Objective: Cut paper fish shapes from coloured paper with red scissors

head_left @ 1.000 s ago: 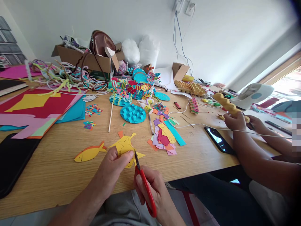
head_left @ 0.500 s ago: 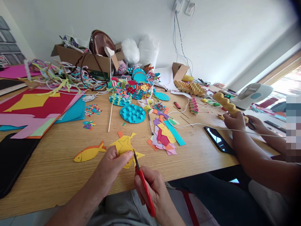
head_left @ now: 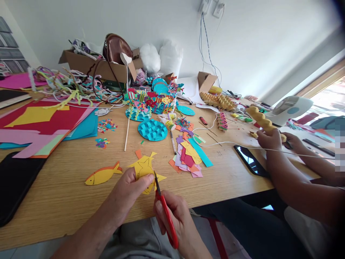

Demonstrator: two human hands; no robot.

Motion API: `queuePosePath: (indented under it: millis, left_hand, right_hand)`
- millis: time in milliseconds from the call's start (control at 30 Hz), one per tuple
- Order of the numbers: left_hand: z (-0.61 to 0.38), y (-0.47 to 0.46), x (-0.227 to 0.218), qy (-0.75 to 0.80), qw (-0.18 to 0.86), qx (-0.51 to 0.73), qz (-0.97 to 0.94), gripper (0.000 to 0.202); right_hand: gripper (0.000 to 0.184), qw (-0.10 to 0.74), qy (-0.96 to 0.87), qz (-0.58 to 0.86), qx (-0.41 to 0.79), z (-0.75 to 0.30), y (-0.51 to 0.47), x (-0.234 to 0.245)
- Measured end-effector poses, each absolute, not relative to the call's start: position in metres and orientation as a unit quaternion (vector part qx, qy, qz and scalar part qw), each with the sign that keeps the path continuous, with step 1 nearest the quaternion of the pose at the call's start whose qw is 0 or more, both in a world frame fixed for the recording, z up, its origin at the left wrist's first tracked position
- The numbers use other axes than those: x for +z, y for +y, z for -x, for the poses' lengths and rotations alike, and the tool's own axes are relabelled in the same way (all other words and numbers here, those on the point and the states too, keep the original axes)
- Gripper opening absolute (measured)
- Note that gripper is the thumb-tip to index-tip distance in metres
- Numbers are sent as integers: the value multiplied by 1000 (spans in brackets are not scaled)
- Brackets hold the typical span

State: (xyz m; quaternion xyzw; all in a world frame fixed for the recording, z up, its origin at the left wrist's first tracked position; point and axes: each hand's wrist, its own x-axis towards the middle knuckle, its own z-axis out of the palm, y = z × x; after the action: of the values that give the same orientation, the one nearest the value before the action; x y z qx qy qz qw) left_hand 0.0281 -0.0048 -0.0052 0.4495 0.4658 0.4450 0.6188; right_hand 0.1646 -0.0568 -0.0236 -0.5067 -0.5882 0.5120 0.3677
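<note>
My left hand (head_left: 132,185) pinches a piece of yellow paper (head_left: 145,166) with fish outlines drawn on it, thumb on top. Red-handled scissors (head_left: 167,219) are gripped in my right hand (head_left: 175,212), their blades pointing up at the paper's right edge beside my left thumb. How far the blades are apart is hard to make out. To the left of the held paper lies a cut-out yellow and orange paper fish (head_left: 104,175) with a drawn eye. A pile of coloured paper scraps (head_left: 188,158) rests to the right.
A co-worker's hands (head_left: 272,138) at the right hold a wavy yellow strip (head_left: 260,118). One phone (head_left: 249,160) lies near that arm, and a black device (head_left: 18,187) sits at the left. Coloured sheets (head_left: 54,122), a blue scaled oval (head_left: 152,130) and a stick (head_left: 126,135) are around.
Both hands, the paper and the scissors stay almost in place, with only a slight shift. The co-worker's hands move a little with the wavy strip.
</note>
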Motion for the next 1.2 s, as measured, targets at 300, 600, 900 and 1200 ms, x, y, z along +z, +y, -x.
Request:
queuePosePath:
  millis: [300,600,900,1200]
  left_hand:
    - [-26,-4,-7,442,642,440,-447,12]
    - [-18,0,-6,434,657,399,-470,16]
    - [-6,4,-2,449,669,358,-472,10]
    - [5,10,-1,444,660,324,-513,13]
  right_hand:
    - [45,370,-597,499,507,-166,-57,-28]
    - [44,355,-590,495,530,-168,-56,-27]
    - [43,325,-578,494,563,-167,-56,-22]
    - [39,296,-614,500,535,-173,-46,-8]
